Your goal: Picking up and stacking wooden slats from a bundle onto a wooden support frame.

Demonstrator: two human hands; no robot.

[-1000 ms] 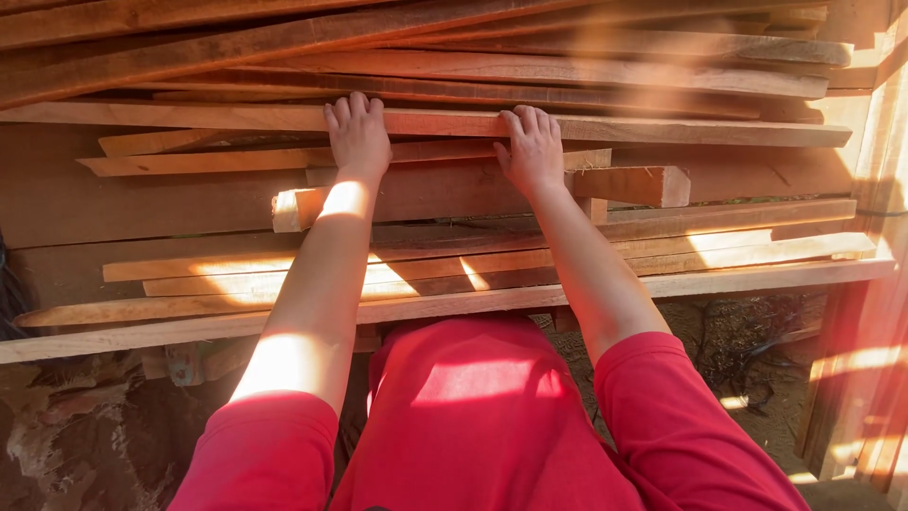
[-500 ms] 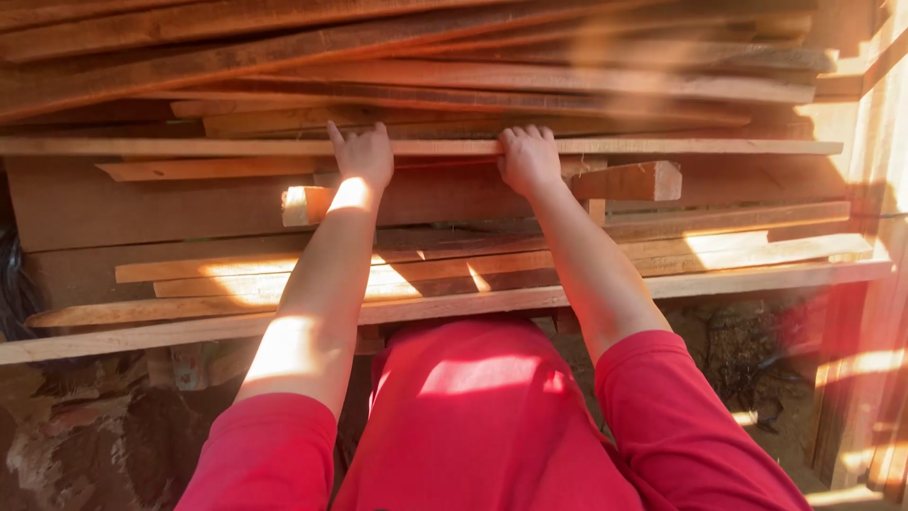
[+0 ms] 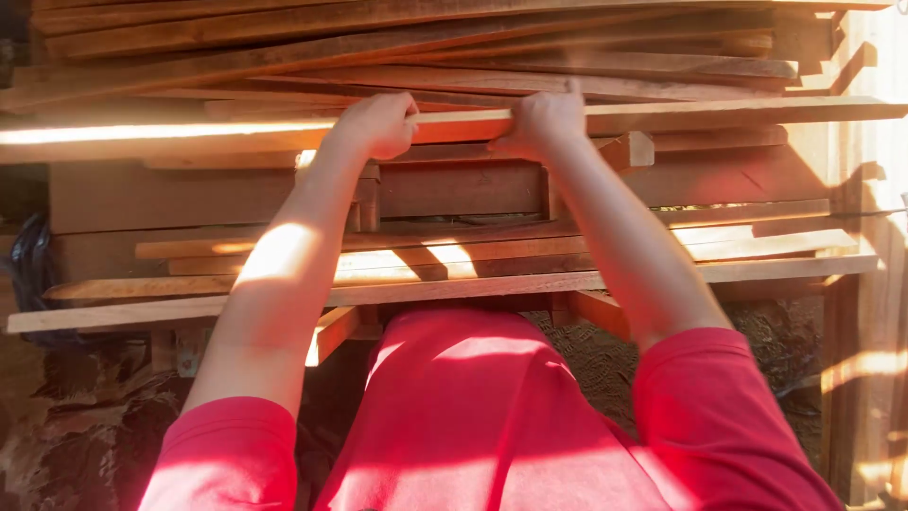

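Long wooden slat (image 3: 681, 115), thin and reddish, lies crosswise near the top of a stack of lumber (image 3: 454, 57), running from the far left edge of the stack to its right edge, with sunlight bright along its left stretch. Both hands grip it near its middle. The left hand (image 3: 378, 123) is curled around the slat, fingers together and wrapped over its top edge, knuckles toward the camera. The right hand (image 3: 544, 121) sits just beside it, also closed on the slat, fingers folded over the top and the thumb below; the two hands are near each other but apart.

Below the slat a short thick block (image 3: 463, 187) sits recessed in the stack, and under that several long boards (image 3: 757, 241) jut forward along the stack's front edge, the lowest reaching furthest. Above the slat more planks lie piled at slight angles. Red sleeves (image 3: 719, 416) cover the upper arms, and red cloth fills the lower middle. Rough dirt ground (image 3: 85, 426) shows beneath the stack at lower left.
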